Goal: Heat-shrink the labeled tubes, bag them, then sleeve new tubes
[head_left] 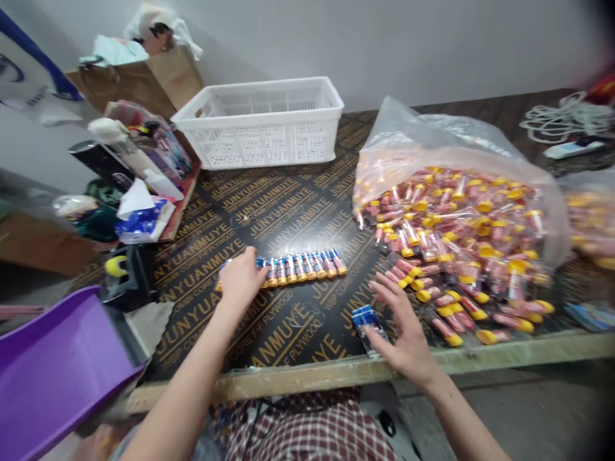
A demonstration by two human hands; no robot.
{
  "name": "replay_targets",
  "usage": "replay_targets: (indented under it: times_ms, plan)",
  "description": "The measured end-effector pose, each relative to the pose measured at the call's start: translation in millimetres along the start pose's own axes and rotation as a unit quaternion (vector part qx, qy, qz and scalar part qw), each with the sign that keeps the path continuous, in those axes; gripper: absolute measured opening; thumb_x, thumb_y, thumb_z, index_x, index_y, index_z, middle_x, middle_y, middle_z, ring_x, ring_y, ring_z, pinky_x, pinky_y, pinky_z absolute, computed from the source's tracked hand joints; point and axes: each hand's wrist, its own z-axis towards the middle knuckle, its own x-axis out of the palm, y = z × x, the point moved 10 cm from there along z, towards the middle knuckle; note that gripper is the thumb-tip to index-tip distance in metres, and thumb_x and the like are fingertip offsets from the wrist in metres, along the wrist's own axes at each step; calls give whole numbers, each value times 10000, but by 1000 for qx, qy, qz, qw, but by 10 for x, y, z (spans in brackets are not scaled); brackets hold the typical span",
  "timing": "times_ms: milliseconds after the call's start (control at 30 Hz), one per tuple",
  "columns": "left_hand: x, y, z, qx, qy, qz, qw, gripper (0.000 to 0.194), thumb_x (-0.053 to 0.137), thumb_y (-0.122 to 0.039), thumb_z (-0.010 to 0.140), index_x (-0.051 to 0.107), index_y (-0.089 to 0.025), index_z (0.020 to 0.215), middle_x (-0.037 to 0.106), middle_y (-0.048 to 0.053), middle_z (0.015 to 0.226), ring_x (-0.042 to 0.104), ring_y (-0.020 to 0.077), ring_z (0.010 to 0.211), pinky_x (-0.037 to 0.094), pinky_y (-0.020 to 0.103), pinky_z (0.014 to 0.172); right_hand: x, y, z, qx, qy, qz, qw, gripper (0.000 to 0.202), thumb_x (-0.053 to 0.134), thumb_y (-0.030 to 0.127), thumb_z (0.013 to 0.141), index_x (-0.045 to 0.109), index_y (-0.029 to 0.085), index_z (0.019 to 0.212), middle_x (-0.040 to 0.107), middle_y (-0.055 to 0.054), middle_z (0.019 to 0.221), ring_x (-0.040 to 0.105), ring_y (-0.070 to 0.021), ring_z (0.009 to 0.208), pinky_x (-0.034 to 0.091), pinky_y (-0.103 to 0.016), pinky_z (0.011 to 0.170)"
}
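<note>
My left hand [241, 279] rests on the left end of a row of small tubes [307, 266] with yellow ends and blue labels, its fingers closed around a tube there. The fingertips are partly hidden by the hand. To the right, my right hand [401, 326] hovers open with fingers spread. Its thumb side is over a stack of flat blue printed labels [368, 323] near the table's front edge. Close to those fingers lies a large heap of clear-wrapped pink tubes with yellow caps [456, 230], spilling out of a clear plastic bag [408, 128].
A white plastic basket [264, 131] stands at the back. On the left are a purple dustpan-like tray [67, 371], a tissue pack [144, 218] and a paper bag [144, 83]. A coiled white cable [562, 118] lies back right. More blue sheets [593, 315] lie at the right edge.
</note>
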Motion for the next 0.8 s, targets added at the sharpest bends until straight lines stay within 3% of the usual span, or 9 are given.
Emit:
replay_targets:
  times_ms: [133, 233, 300, 333, 433, 500, 567, 700, 800]
  plan:
    - [-28, 53, 12, 11, -30, 8, 999, 397, 567, -408, 774, 552, -169, 1091, 656, 108, 970, 623, 284, 824, 424, 311, 621, -219, -104, 105, -2, -52, -111, 992, 410, 565, 243, 804, 522, 249, 1212, 439, -85, 1329, 443, -243, 1213, 375, -438, 1020]
    - [-92, -45, -49, 24, -81, -50, 995, 363, 542, -409, 803, 583, -161, 1064, 644, 104, 956, 610, 263, 817, 421, 309, 635, -402, -330, 171, -5, -101, -210, 972, 299, 538, 241, 823, 597, 223, 1116, 578, -87, 1137, 522, -236, 1073, 425, -429, 943]
    - [-62, -263, -171, 43, -80, -150, 985, 273, 528, -371, 822, 629, -161, 965, 650, 82, 895, 603, 224, 792, 424, 298, 668, -413, -518, 222, 0, -88, -296, 951, 270, 538, 249, 823, 619, 199, 1076, 624, -92, 1030, 531, -255, 984, 441, -445, 874]
    - [5, -433, -254, 59, -55, -211, 974, 229, 532, -347, 824, 646, -166, 905, 654, 67, 857, 600, 203, 774, 425, 289, 683, -387, -615, 248, 5, -68, -339, 938, 272, 542, 258, 820, 620, 187, 1071, 634, -100, 1003, 526, -268, 953, 443, -454, 838]
    - [311, -1155, -604, 140, 89, -345, 924, 162, 581, -321, 797, 674, -188, 808, 664, 42, 798, 597, 175, 747, 424, 273, 695, -281, -834, 293, 20, -8, -426, 904, 289, 524, 262, 828, 608, 151, 1081, 634, -131, 978, 514, -296, 914, 436, -455, 766]
    - [474, -1581, -841, 188, 156, -351, 904, 182, 632, -363, 756, 684, -194, 799, 661, 53, 803, 594, 192, 750, 416, 283, 679, -239, -866, 287, 14, 9, -430, 903, 273, 484, 237, 846, 605, 152, 1076, 630, -131, 962, 523, -289, 907, 430, -441, 764]
    - [593, -1813, -963, 196, 182, -342, 901, 175, 662, -359, 728, 682, -195, 785, 655, 57, 800, 592, 202, 749, 405, 287, 662, -253, -834, 254, 7, 3, -397, 918, 270, 460, 235, 858, 602, 174, 1079, 625, -119, 957, 532, -279, 904, 426, -434, 774]
    - [693, -1909, -988, 184, 193, -332, 905, 118, 648, -303, 745, 666, -190, 775, 653, 59, 805, 593, 203, 756, 397, 286, 661, -390, -707, 131, 18, -29, -262, 964, 323, 450, 320, 876, 561, 213, 1160, 587, -98, 1008, 546, -249, 917, 434, -410, 804]
    - [670, -1894, -993, 193, 193, -317, 908, 89, 618, -271, 774, 655, -190, 780, 655, 64, 811, 592, 207, 781, 401, 287, 677, -501, -605, 28, 54, -58, -195, 978, 335, 453, 373, 881, 560, 226, 1163, 572, -85, 1022, 545, -232, 930, 430, -389, 822]
